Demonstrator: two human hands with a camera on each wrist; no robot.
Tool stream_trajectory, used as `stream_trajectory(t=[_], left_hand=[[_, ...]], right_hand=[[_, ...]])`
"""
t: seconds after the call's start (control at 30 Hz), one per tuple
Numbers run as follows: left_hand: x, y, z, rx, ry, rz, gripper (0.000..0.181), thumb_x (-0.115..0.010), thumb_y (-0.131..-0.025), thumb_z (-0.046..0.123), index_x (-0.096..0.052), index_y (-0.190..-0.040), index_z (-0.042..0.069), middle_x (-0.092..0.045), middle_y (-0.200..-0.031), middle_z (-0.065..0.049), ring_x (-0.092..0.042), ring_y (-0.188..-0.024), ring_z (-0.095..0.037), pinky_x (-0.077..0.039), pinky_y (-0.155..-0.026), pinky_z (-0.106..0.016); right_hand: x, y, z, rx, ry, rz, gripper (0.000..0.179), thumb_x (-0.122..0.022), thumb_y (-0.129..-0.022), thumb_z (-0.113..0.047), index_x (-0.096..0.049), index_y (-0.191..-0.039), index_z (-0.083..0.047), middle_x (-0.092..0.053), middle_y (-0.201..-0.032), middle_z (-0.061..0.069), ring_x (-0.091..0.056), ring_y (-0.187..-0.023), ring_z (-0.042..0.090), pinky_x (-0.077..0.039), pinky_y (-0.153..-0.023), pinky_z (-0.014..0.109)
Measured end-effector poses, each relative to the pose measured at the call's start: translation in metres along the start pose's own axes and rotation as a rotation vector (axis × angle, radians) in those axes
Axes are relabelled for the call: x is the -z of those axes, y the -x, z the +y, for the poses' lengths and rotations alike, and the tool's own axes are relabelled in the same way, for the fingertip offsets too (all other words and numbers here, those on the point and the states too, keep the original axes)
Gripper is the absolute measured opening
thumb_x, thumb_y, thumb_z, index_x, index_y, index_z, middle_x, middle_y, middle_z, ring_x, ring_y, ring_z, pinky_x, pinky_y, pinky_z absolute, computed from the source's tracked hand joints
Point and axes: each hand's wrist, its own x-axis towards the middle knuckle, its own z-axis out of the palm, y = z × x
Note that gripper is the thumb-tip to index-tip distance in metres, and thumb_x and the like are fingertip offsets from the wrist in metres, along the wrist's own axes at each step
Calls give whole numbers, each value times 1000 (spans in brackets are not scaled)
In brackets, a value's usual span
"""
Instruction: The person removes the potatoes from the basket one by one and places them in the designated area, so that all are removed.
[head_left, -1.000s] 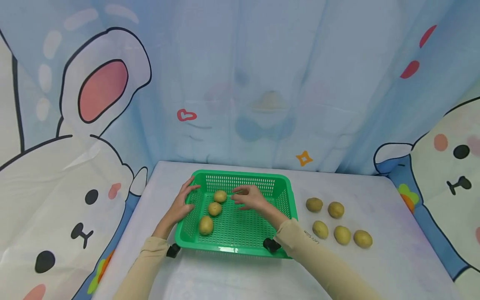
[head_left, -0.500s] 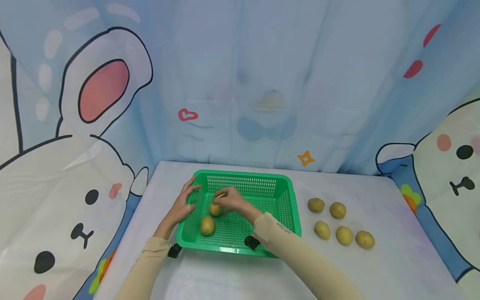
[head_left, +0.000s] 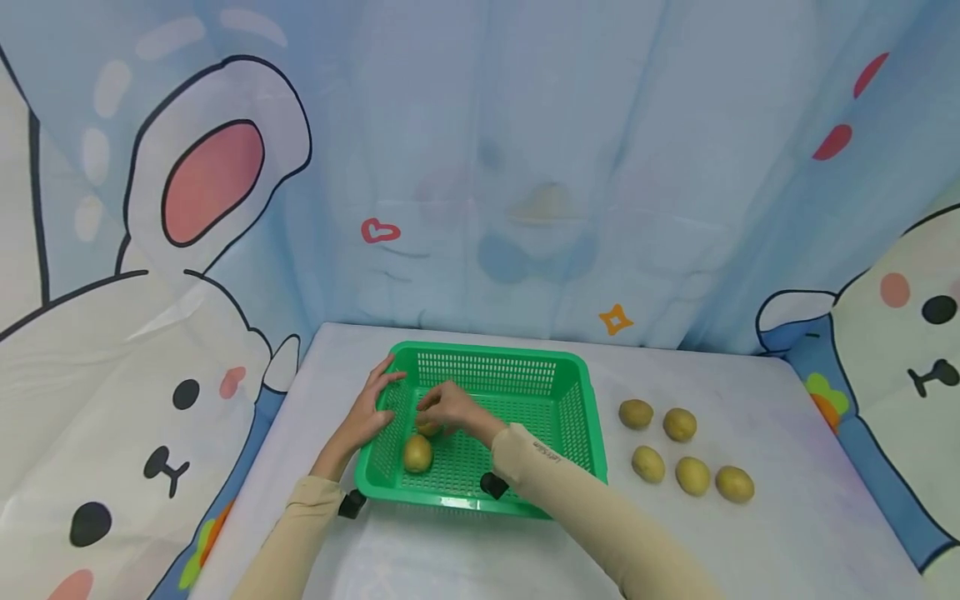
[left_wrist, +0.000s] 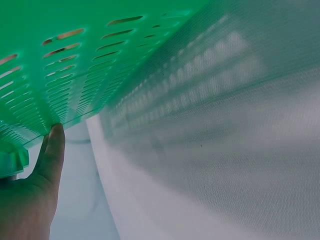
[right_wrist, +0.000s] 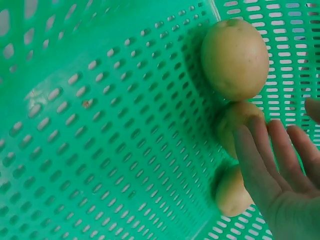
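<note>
My left hand (head_left: 365, 417) holds the left rim of a green plastic basket (head_left: 517, 502). In the left wrist view, fingers (left_wrist: 54, 155) of that hand lie against the outside of its slotted wall. My right hand (head_left: 453, 407) reaches inside the basket over a row of three potatoes. The right wrist view shows its fairly straight fingers (right_wrist: 285, 150) at the middle potato (right_wrist: 231, 125), touching it. A larger potato (right_wrist: 236, 60) lies at one end of the row, and another potato (right_wrist: 233, 192) lies at the other end, partly behind the fingers.
Several loose potatoes (head_left: 692, 476) lie on the white-covered table (head_left: 795, 417) to the right of the basket. A blue printed curtain (head_left: 450, 167) hangs behind the table. A black wrist camera (head_left: 493, 485) sits under the right forearm, over the basket's front rim.
My right hand has moved left from the basket's middle to the potatoes and lowered over them, covering the far one in the head view. My left hand stays on the rim.
</note>
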Motion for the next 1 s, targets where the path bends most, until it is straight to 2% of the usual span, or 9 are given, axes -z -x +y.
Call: stream_trajectory(t=[0.17, 0.33, 0.5, 0.6, 0.73, 1.0], left_hand=[[0, 0, -9, 2, 11, -5, 71, -47, -70, -15, -47, -140, -7, -11, -164, -15, -6, -149, -41, -24, -106, -67], [0, 0, -8, 11, 1, -7, 71, -47, -70, -15, -47, -140, -7, -12, -164, -14, -6, -149, -40, -21, -107, -67], [0, -1, -7, -10, -27, 16, 71, -47, -67, -16, -48, -138, -8, -14, -162, -19, -9, -148, -44, -27, -103, -65], [-1, -2, -8, -24, -7, 25, 72, -47, -66, -18, -48, -138, -9, -14, -161, -22, -9, -147, -45, -27, -102, -65], [-2, -3, -10, -30, 43, 20, 72, -47, -66, -19, -48, -137, -10, -13, -161, -23, -8, -147, -45, -24, -103, -67], [2, -2, -10, -4, 16, 1, 72, -47, -68, -15, -48, -139, -7, -12, -163, -16, -6, -149, -41, -22, -107, -66]], right_hand=[[-10, -3, -3, -37, 49, -42, 31, -69, -87, -5, -69, -115, 7, -69, -101, 18, -70, -90, 35, -55, -75, 53], [-15, -3, -7, -74, 111, -70, 31, -71, -86, -7, -70, -115, 4, -70, -101, 17, -69, -93, 34, -54, -78, 53], [-18, -3, -8, -59, 188, -153, 33, -71, -86, -6, -70, -117, 5, -68, -113, 19, -67, -100, 38, -56, -75, 51], [-20, -4, -5, -43, 215, -204, 35, -71, -86, -5, -68, -119, 5, -67, -117, 20, -65, -104, 38, -56, -75, 49], [-22, -7, -2, -18, 219, -224, 37, -72, -83, -1, -68, -119, 6, -67, -119, 21, -66, -105, 36, -56, -76, 47], [-25, -11, -3, -33, 221, -254, 37, -74, -82, -2, -69, -118, 4, -68, -116, 19, -68, -99, 33, -57, -70, 45]])
